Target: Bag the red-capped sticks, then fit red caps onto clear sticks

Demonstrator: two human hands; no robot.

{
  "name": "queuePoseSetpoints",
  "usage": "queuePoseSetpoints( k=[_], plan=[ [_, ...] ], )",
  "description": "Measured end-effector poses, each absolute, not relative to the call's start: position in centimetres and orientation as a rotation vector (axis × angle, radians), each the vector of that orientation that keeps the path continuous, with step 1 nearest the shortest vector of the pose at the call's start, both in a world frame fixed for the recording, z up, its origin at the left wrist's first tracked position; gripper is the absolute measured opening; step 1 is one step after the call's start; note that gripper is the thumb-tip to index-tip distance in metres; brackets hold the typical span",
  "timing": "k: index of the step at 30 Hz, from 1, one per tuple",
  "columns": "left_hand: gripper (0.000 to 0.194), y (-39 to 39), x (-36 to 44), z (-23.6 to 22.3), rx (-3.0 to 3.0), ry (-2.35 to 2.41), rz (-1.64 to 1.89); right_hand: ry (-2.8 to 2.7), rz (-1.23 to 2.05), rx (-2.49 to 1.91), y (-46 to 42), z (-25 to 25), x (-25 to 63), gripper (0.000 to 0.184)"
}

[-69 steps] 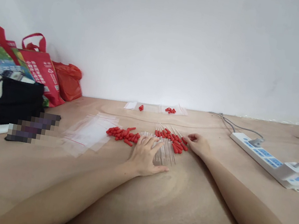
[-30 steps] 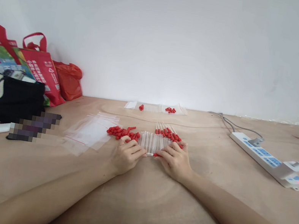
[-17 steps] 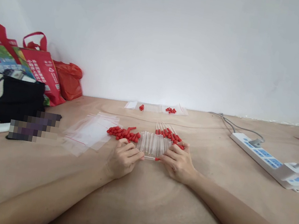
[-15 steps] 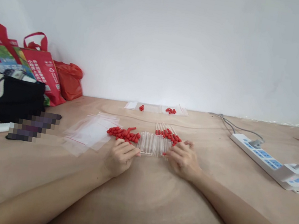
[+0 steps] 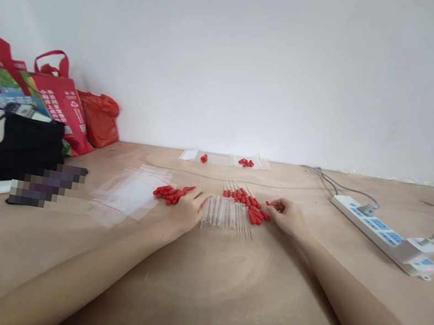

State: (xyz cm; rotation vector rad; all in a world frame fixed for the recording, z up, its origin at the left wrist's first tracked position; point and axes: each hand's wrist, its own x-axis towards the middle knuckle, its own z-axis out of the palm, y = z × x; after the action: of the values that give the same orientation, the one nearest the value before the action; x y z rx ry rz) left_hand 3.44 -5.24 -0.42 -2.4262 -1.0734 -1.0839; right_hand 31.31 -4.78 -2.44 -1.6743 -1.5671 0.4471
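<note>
In the middle of the table lies a row of thin clear tubes (image 5: 227, 213), side by side, with a heap of red rubber bulbs (image 5: 169, 194) to their left. My left hand (image 5: 188, 210) rests between the two, its fingers bent together against the tubes' left end; what is in them is hidden. At the right, my right hand (image 5: 285, 215) pinches a red rubber bulb (image 5: 268, 203) at its fingertips. Just left of it are tubes fitted with red bulbs (image 5: 242, 196), some pointing away, and more red bulbs (image 5: 257, 216) lying closer to me.
Clear zip bags (image 5: 130, 192) lie flat left of the heap. Filled bags (image 5: 220, 158) lie by the wall. A white power strip (image 5: 381, 231) with cables stands at the right. Shopping bags (image 5: 59, 106), a black bag (image 5: 27, 143) and a blurred dark object (image 5: 47, 186) occupy the left.
My right hand has moved right and slightly up, away from the tubes. My left hand has shifted right and up, now covering part of the red heap.
</note>
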Motion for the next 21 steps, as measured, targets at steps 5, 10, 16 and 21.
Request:
queuePoseSetpoints(
  k=[5,10,16,21],
  plan=[
    [0.019,-4.5,4.2,-0.7,-2.501,-0.971,-1.061,-1.627,0.515,-1.77,-4.6,-2.3,31.5,0.019],
    [0.015,-5.0,4.1,-1.0,-2.599,-0.997,-1.059,-1.63,0.523,-1.806,-4.4,-2.5,31.5,0.026],
    [0.044,-6.3,2.8,-0.1,-2.797,-1.06,-0.843,-1.586,0.45,-1.879,-4.8,-2.4,31.0,0.026],
    [0.055,-6.3,1.1,0.6,-2.858,-1.075,-0.667,-1.611,0.302,-1.969,-5.0,-1.1,29.9,0.028]
  ],
)
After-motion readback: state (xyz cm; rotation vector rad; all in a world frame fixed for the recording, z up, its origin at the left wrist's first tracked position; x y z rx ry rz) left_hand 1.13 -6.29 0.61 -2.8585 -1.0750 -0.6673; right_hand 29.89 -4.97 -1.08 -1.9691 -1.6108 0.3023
